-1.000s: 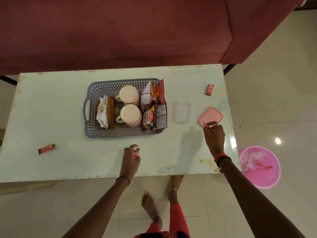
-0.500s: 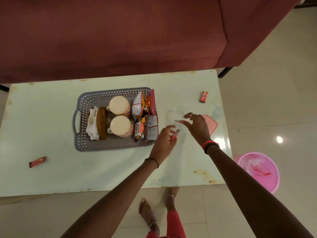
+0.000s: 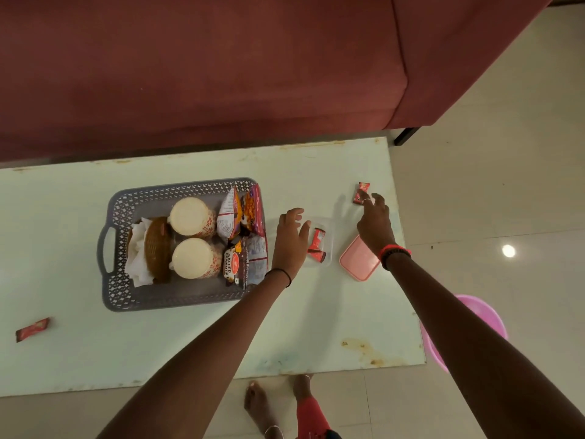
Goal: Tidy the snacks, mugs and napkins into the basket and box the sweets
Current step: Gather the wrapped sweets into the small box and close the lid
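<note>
1. A pale green desk (image 3: 190,337) stands in front of a maroon sofa (image 3: 221,74) on a glossy tiled floor. A pink tub (image 3: 484,315) sits on the floor off the desk's right end.
2. A grey basket (image 3: 177,301) sits mid-desk. It holds two mugs (image 3: 191,221) one behind the other, napkins (image 3: 137,251) in a brown holder (image 3: 156,248) to their left, and snack packets (image 3: 243,217) to their right.
3. Just right of the basket is a clear box (image 3: 329,236), uncovered, with red sweets (image 3: 316,248) lying inside. I cannot tell how many.
4. The pink lid (image 3: 359,261) lies flat on the desk, just right of the box.
5. The left hand (image 3: 289,240) hovers over the box's left edge, its grip open, fingers relaxed, holding nothing.
6. The right hand (image 3: 375,221) is stretched past the lid to a far sweet (image 3: 362,188) near the desk's back right. Its fingers are spread and its grip is open, with one fingertip at the wrapper's near end.
7. A last sweet (image 3: 33,329) lies alone at the desk's front left, well apart from the basket.
</note>
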A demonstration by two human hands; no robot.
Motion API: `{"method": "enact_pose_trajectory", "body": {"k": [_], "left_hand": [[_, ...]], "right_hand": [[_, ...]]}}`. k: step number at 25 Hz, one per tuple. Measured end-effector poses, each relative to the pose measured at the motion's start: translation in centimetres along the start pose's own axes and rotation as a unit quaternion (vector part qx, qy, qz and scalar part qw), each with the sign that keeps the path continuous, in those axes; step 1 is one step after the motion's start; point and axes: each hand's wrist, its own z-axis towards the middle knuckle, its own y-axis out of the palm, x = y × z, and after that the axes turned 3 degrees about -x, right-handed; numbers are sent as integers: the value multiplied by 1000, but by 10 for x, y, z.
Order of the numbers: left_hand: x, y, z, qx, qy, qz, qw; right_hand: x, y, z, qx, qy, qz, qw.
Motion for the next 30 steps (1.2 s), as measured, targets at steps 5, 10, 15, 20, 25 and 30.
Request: {"method": "enact_pose_trajectory", "body": {"k": [5, 10, 15, 20, 25, 30], "left_hand": [[-2, 2, 9, 15, 14, -13, 1000], [6, 2, 20, 13, 5, -22, 1000], [12, -3, 15, -5, -3, -6, 1000], [18, -16, -5, -4, -11, -2, 1000], [22, -39, -24, 6, -18, -44, 999], [8, -90, -59, 46, 14, -97, 994]], "right_hand": [[4, -4, 36, -82, -47, -143, 985], [14, 2, 33, -42, -59, -155, 985], [5, -4, 12, -20, -22, 15, 999], [-30, 8, -37, -35, -65, 116, 990], [-49, 19, -66, -83, -23, 153, 984], [-51, 28, -95, -12, -23, 112, 993]]}}
